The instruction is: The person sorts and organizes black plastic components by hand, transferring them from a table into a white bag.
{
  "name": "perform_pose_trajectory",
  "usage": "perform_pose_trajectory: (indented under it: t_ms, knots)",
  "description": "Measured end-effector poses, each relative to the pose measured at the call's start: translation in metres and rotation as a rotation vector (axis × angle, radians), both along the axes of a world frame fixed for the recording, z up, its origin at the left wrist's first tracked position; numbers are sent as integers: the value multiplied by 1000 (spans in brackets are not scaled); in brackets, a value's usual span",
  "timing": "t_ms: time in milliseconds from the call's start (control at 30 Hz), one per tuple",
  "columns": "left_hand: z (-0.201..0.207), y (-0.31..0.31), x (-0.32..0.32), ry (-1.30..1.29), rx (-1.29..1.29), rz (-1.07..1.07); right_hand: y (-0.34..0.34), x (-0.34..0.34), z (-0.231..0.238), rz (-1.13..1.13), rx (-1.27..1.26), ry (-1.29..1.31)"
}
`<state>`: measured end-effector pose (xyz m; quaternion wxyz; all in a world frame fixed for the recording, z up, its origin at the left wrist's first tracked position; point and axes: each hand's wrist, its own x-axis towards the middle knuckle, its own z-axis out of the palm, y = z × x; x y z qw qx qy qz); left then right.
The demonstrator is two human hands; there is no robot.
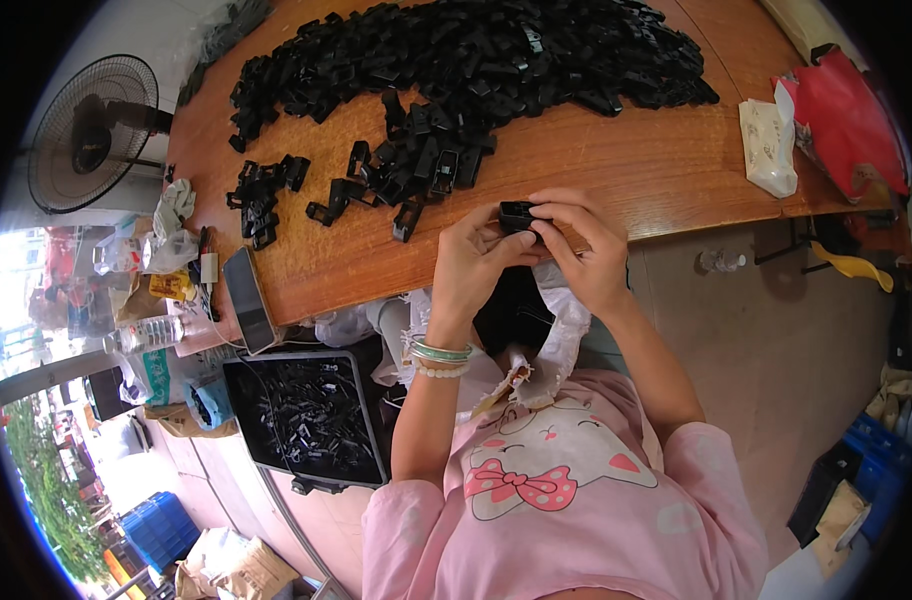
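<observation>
Just above the near edge of the wooden table (576, 175), a small black plastic housing (517, 213) is held between both my hands. My left hand (471, 255) grips it from the left, with bracelets on that wrist. From the right, the fingers of my right hand (583, 243) pinch its other end. Fingers cover parts of the housing, so its full shape is hidden. A smaller heap of similar black plastic pieces (421, 150) lies beyond my left hand. Farther left sits a little cluster of the same pieces (259, 195).
A big pile of black pieces (476, 60) spreads over the table's far side. A phone (248, 295) rests at the left edge. Below it stands a black crate (361, 405) of small dark parts. A tissue pack (768, 150) and red bag (846, 125) lie right; a fan (94, 140) stands left.
</observation>
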<state>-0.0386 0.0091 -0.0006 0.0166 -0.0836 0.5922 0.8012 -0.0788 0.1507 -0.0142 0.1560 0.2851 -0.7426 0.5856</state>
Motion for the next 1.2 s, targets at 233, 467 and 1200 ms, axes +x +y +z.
perform_pose_trajectory:
  t_ms: [233,467,1200]
  knots:
    - [-1,-1,5,-50,-56,21,2,0,-3,138,-51,-27]
    - [0,-3,7,-34,-19,23,2,-3,-5,120,-37,-123]
    - [5,-7,18,-34,-142,82,4,5,14,214,4,-282]
